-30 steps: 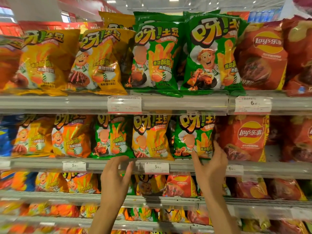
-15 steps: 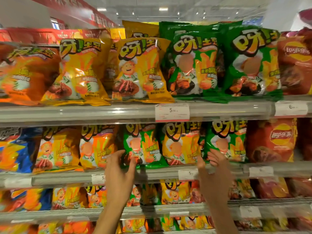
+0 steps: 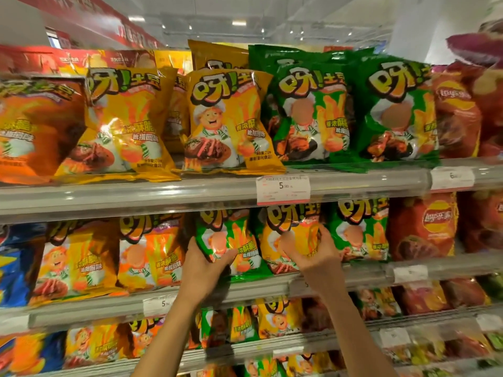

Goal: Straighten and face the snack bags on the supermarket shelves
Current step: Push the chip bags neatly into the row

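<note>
On the second shelf [image 3: 81, 303] stand snack bags with a cartoon chef. My left hand [image 3: 202, 270] grips the lower left side of a green bag [image 3: 231, 240], thumb across its front. My right hand [image 3: 313, 251] grips the yellow bag [image 3: 288, 227] beside it, fingers curled round its right edge. Both bags stand upright and face forward. Another green bag [image 3: 359, 235] stands right of the yellow one, and orange and yellow bags [image 3: 152, 254] stand to the left.
The top shelf [image 3: 136, 197] carries yellow [image 3: 231, 121] and green [image 3: 307, 112] bags, with red crisp bags [image 3: 457, 115] at the right. A price tag [image 3: 283, 189] hangs on its rail. Lower shelves hold more bags. A blue bag [image 3: 16, 270] sits at the far left.
Both hands rose from the shelf rail to the bags: the left now holds the green bag, the right moved left onto the yellow one. The view shifted left and up.
</note>
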Demonstrator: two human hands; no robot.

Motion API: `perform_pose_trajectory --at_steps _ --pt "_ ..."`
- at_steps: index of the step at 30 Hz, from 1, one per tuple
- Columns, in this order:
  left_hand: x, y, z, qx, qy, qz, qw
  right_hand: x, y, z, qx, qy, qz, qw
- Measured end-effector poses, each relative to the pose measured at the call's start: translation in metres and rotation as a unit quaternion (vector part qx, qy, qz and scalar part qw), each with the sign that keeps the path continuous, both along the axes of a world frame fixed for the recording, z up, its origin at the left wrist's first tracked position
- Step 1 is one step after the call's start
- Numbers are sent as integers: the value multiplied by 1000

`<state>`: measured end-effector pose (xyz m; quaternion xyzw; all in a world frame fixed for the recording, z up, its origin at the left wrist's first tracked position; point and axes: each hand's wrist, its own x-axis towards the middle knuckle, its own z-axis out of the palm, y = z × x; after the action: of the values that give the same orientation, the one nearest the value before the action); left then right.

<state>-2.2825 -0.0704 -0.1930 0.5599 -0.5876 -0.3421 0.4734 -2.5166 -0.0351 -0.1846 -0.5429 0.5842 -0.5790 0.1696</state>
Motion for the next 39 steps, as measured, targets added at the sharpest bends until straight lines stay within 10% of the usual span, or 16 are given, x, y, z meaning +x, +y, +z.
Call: perform_pose_trajectory --at_steps 2,10,39 --pt "3 -6 1 28 24 -4 999 -10 -10 -2 -74 104 5 992" --pt "13 -27 4 134 12 -41 990 -29 -39 -18 135 9 61 989" --pt "32 -22 2 74 79 -55 993 -57 4 4 178 18 107 978"
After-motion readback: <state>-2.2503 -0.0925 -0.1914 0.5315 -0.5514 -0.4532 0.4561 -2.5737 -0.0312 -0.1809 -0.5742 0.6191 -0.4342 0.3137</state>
